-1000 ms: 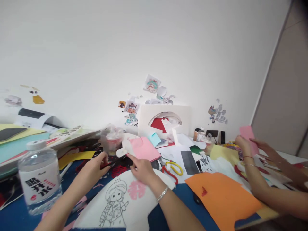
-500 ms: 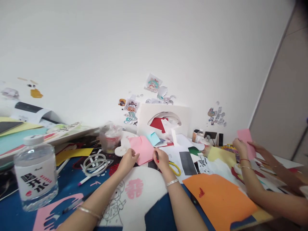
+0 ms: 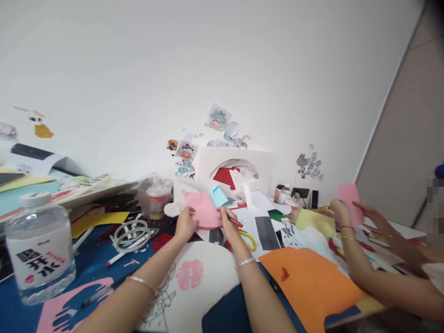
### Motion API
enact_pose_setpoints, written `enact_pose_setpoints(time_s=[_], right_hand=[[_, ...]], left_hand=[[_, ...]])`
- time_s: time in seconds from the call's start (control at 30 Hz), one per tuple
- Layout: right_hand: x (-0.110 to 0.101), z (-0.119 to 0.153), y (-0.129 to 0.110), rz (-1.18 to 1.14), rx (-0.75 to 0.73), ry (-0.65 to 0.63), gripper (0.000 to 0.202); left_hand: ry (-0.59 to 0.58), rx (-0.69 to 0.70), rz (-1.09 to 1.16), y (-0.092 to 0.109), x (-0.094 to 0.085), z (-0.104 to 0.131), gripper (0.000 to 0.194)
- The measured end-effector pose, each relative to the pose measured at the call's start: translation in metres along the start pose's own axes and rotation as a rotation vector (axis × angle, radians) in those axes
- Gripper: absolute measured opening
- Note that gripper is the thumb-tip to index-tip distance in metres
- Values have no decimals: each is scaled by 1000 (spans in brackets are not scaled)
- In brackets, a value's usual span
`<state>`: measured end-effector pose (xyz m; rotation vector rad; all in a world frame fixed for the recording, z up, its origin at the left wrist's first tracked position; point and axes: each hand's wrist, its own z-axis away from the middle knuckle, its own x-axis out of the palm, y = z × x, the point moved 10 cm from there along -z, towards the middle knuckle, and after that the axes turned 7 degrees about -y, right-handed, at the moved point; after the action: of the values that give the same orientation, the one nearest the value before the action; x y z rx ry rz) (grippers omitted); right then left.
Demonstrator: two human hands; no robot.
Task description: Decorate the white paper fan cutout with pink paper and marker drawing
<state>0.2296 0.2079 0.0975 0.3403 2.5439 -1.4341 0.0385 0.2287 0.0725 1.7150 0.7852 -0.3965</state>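
A sheet of pink paper (image 3: pixel 203 208) is held up over the cluttered table. My left hand (image 3: pixel 187 224) is closed on its lower left edge. At the right edge is my right hand (image 3: pixel 228 224), its fingers wrapped round a red pen (image 3: pixel 235 221) that points out to the right. Nearer to me, below both hands, lies a white sheet (image 3: pixel 208 263) with a pink cut-out character (image 3: pixel 189 274) and a line drawing of a figure, partly covered by my left forearm. A folded light-blue paper (image 3: pixel 218 196) is just behind the pink sheet.
A large water bottle (image 3: pixel 40 249) stands at left, near a coil of white tubing (image 3: pixel 132 236). Orange paper (image 3: pixel 308 282) and yellow-handled scissors (image 3: pixel 249 241) are on the right. Farther right, another person's hands hold pink paper (image 3: pixel 351 203). A white board (image 3: pixel 262 162) leans on the wall.
The red pen has turned in my right hand and now sticks out to the right. The pink paper is tilted differently between my hands. The whole view has shifted slightly.
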Motion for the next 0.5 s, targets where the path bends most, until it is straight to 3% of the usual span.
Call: enact_pose_setpoints(time_s=[0.13,0.3,0.5], right_hand=[[0,11,-4,-167,-30,-47,21],[36,40,19,-137,114,-275,22],[54,48,32,49,112,-313,20]], left_hand=[[-68,73,65,4,1,34,33],[-176,160,26,6,20,84,31],[-246,187,-21,5,31,89,33]])
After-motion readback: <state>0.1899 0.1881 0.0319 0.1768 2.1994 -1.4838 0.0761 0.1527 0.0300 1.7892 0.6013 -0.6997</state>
